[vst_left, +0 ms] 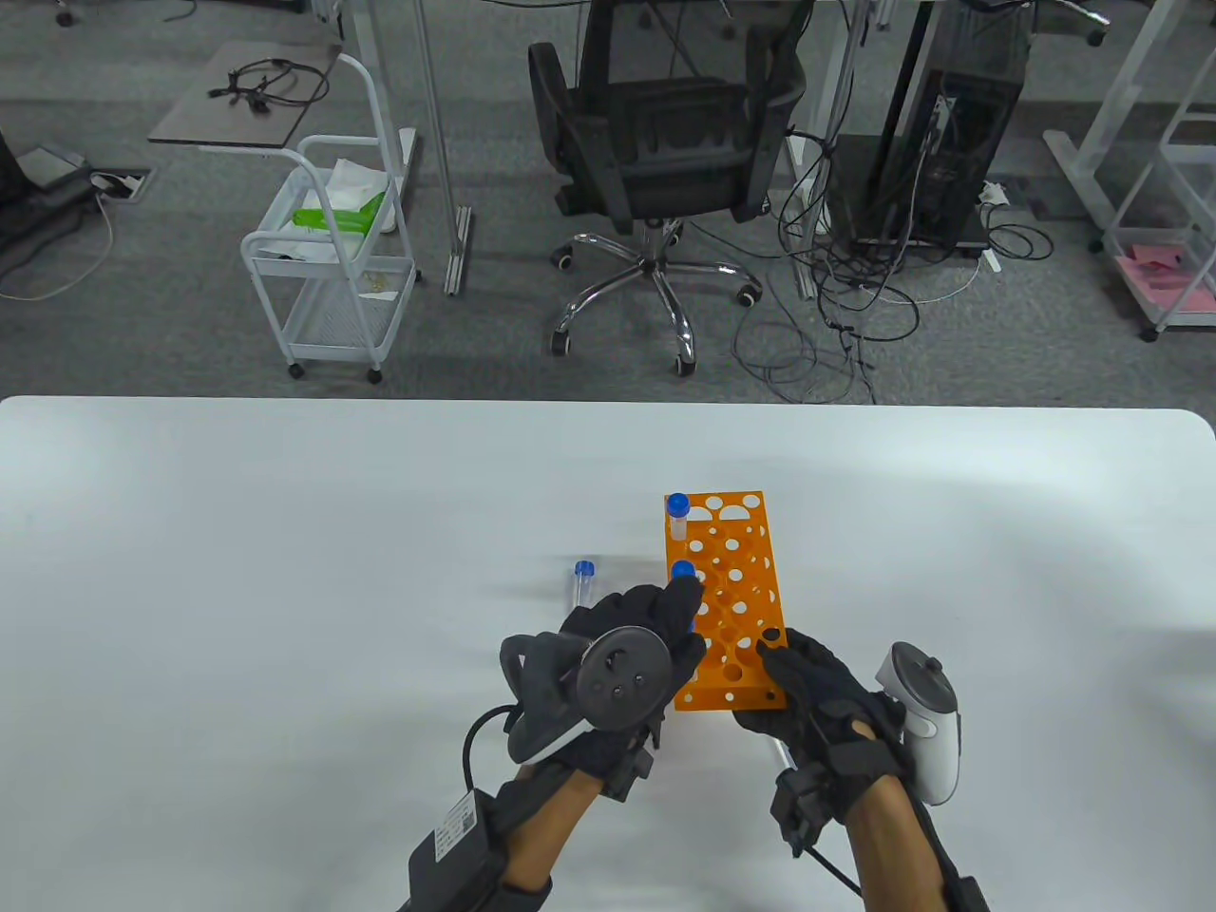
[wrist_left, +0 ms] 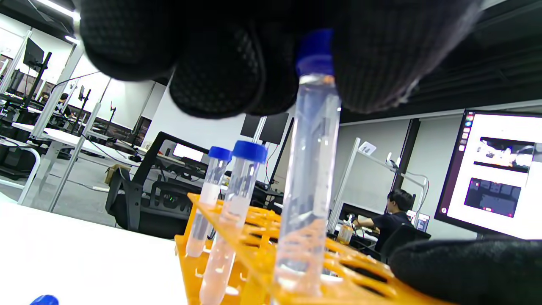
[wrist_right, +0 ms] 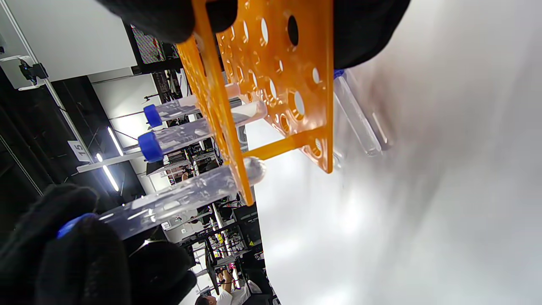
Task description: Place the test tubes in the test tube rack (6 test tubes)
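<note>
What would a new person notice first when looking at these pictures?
The bright orange rack on the white table stands out first, with two blue-capped tubes already standing along its left edge. Next come the black-gloved hands: the left hand holds a third tube by its cap, its tip entering a hole, while the right hand grips the rack's near end. One spare tube lies left of the rack.

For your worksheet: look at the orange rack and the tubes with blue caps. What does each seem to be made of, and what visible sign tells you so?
Orange rack: probably moulded plastic, thin flat panels in one even colour with a slight sheen.
Tubes: clear, glossy walls you can see through; likely plastic, though glass cannot be ruled out.
Blue caps: opaque, evenly coloured, most likely plastic.
</note>
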Available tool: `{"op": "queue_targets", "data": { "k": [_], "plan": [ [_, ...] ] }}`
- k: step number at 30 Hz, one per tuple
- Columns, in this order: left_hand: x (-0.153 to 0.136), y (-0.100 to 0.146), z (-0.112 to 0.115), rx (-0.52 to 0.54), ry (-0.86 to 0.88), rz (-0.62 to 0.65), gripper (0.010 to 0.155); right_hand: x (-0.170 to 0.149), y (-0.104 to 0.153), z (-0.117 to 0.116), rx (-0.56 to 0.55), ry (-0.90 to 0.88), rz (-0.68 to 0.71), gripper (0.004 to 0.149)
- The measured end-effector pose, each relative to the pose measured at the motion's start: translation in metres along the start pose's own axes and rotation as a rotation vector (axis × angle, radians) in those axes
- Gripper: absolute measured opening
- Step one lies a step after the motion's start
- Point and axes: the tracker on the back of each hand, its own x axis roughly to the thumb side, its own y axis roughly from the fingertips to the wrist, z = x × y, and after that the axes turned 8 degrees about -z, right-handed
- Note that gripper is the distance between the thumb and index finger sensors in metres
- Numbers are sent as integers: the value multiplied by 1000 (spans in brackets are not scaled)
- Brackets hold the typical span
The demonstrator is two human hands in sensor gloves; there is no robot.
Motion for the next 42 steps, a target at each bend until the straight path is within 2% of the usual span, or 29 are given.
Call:
{"op": "queue_targets", "data": {
  "k": [13, 27, 34, 37, 42],
  "plan": [
    [6, -1, 14, -54, -55, 39, 51, 0, 0, 0, 0, -8, 1, 54],
    [6, 1, 10, -90, -51, 47, 54, 1, 0, 2, 4, -14, 2, 54],
    [-1, 0, -2, -58, 56, 45, 52, 0, 0, 2, 4, -11, -2, 54],
    [-6, 1, -6, 12, 121, 72, 50, 1, 0, 2, 5, -14, 1, 54],
    [-17, 1, -8, 29, 159, 41, 50, 1, 0, 2, 11, -22, 8, 54]
  ]
}}
